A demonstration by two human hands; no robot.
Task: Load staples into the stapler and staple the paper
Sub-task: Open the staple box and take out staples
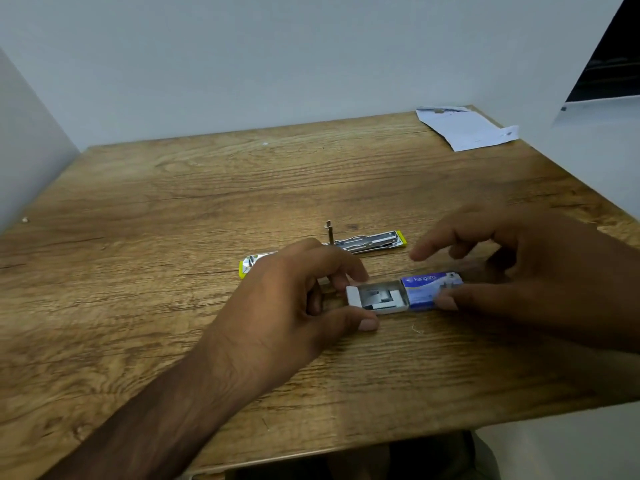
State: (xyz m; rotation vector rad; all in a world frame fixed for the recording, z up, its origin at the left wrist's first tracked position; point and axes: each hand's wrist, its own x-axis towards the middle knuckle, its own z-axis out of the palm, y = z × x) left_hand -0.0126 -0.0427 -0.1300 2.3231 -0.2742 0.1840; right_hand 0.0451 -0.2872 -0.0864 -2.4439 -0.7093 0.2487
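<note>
staple box (405, 292) lies mid-tabletop toward near edge, white tray slid out left of blue sleeve, staples (381, 296) showing inside. left hand (291, 303) pinches tray end, thumb and fingers. right hand (519, 268) grips sleeve, forefinger lifted. stapler (363, 242) opened flat just behind box. paper (467, 128) at far right corner.

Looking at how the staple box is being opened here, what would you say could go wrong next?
1. The inner tray is slid well out of the blue sleeve, and the staple strips inside lie loose; a further pull by the left hand could spill them onto the table.
2. The stapler lies opened flat just behind both hands; the right hand could knock it.
3. The paper sits at the far corner, near the edge.
</note>
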